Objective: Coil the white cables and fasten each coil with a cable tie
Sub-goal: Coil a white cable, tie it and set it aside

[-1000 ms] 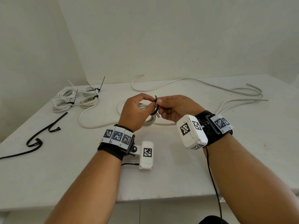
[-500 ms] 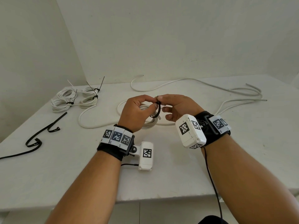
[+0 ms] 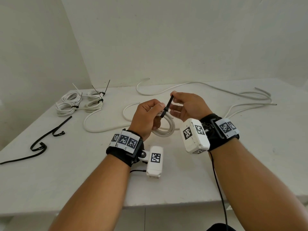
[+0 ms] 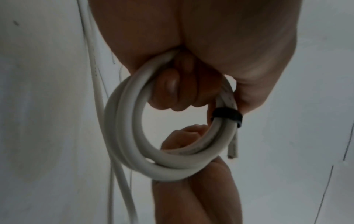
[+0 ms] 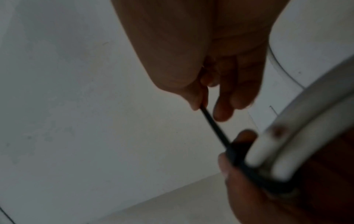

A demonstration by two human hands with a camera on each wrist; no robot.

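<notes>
My left hand grips a small coil of white cable above the table, its fingers curled through the loop. A black cable tie is wrapped round the coil's strands. My right hand pinches the tie's free tail between thumb and forefinger and holds it taut, up and away from the coil. The rest of this cable trails off behind the hands.
Several tied white coils lie at the back left. Loose black cable ties lie on the left of the white table. Long loose white cables snake across the back right. A wall stands close behind.
The tie was a wide loop a second ago; now it sits tight on the coil. My right hand has pulled the tail up and away, and both hands have drawn slightly nearer.
</notes>
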